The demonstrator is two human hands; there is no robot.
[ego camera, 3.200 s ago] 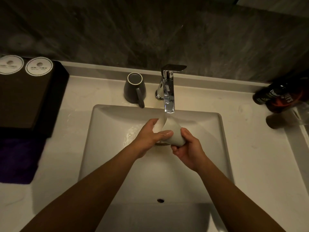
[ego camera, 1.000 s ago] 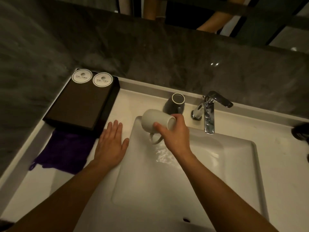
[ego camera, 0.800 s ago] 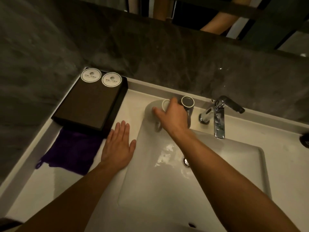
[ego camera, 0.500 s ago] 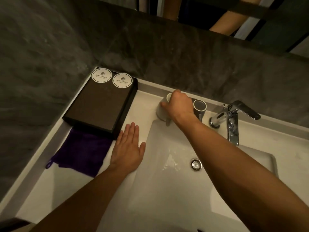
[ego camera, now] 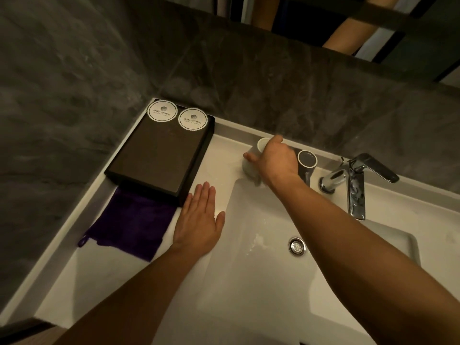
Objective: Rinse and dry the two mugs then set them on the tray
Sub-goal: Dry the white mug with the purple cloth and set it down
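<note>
Status, judged from layout: parking white mug (ego camera: 249, 163) on counter ledge behind back-left corner of basin (ego camera: 261, 282), just beside dark mug (ego camera: 307, 159). Drying apparently pending; neither mug on tray (ego camera: 159, 158) yet.

Hands:
- Right hand (ego camera: 276, 161): wrapped over top and side of white mug, fingers curled round it.
- Left hand (ego camera: 199, 220): flat on counter, fingers straight and together, holding nothing. Sitting between basin edge and purple cloth (ego camera: 129, 220), near front corner of tray.

Doing it well:
- Lower straight down, land base flat, fully on ledge, nothing overhanging basin lip.
- Keep a gap to dark mug to avoid a ceramic clink.
- Assume slippery wet glaze; hold firm wrap until settled, then release.
- Grab cloth with left hand next, already close. Dry before touching tray.

Hidden or unclear:
- Most of white mug under hand; only left wall, a slice of top edge and what looks like handle below wrist showing.
- Can't tell which end up, or whether seated on ledge or just above it.
- Can't tell whether touching dark mug.
- Lower part of dark mug behind wrist.
- Print on two round discs (ego camera: 162, 111) at far end of tray too small to read.
- No stream visible at faucet (ego camera: 356, 190); wetness on mugs unreadable in dim light.
- Front of basin cut off by forearms and frame edge.
</note>
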